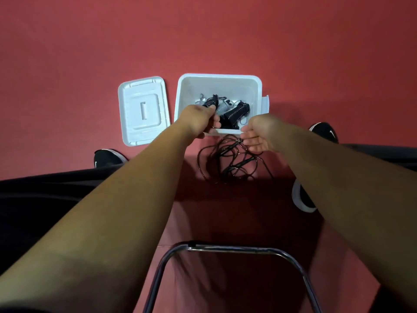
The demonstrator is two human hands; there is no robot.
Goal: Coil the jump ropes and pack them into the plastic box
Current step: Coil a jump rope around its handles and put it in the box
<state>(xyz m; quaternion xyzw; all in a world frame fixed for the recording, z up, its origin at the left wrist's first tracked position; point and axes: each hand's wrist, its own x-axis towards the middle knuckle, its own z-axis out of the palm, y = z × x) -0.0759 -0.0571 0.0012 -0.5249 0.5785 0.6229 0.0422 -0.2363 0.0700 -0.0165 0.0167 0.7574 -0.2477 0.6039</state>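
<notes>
Gripping black handle inside box with left hand, right hand relaxed-fingered and empty just beside loose rope tangled on floor at box's near wall.

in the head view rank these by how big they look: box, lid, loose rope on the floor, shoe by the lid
1. box: largest
2. lid and loose rope: they cover about the same area, so they are not ranked against each other
3. shoe: smallest, partly hidden
</notes>
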